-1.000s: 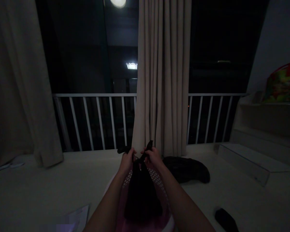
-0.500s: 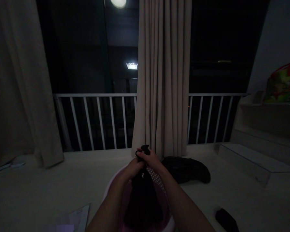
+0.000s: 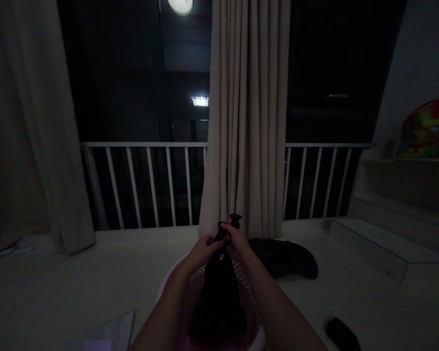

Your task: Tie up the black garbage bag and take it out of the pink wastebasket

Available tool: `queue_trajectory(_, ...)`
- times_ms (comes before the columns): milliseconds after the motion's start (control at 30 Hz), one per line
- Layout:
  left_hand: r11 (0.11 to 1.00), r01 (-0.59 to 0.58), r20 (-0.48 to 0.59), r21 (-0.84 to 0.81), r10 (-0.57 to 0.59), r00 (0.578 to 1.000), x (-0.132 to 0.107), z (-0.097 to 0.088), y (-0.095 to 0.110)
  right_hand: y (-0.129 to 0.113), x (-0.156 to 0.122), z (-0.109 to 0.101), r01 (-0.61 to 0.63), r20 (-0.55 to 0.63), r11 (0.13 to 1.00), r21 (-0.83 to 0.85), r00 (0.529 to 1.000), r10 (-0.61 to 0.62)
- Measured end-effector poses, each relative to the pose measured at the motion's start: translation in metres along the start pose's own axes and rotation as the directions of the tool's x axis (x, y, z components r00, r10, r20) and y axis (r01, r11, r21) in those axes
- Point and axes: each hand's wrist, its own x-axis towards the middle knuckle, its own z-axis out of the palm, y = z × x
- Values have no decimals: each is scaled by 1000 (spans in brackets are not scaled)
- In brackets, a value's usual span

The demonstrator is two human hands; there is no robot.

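A black bag (image 3: 217,302), its top gathered and twisted, hangs down into a pink basket (image 3: 196,285) with a perforated rim. My left hand (image 3: 206,246) pinches the gathered neck from the left. My right hand (image 3: 237,240) closes round the other side of the neck, and a dark end sticks up above its fingers. Between the hands a small loop of the black material shows. The low light hides the bag's folds and whatever is inside it.
Behind the basket, a shiny black bundle (image 3: 285,258) lies on the floor by the beige curtain (image 3: 247,122). A dark object (image 3: 342,334) is at the lower right, a flat sheet (image 3: 122,329) at the lower left. White steps (image 3: 391,243) and a railing (image 3: 142,145) stand beyond.
My hands have shifted slightly right with the bag's neck. They have drawn a little apart, and the dark end now stands up farther right, above my right hand.
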Motion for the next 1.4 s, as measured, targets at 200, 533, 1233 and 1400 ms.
queue_trajectory(200,1000,-4,23,1,4,1000,2,0,-1,1,7,-4,16,-79,997,79,997,-10)
queue_trajectory(533,991,43,55,-126,-36,998,0,4,7,9,15,-8,107,-142,988,107,986,-92)
queue_trajectory(1233,984,-177,-215,-16,170,962,15,-9,-9,12,15,-7,165,-43,982,-88,985,-169)
queue_trajectory(1400,969,-213,-446,-122,138,884,14,-21,-4,8,13,-4,22,-40,998,-56,999,-24)
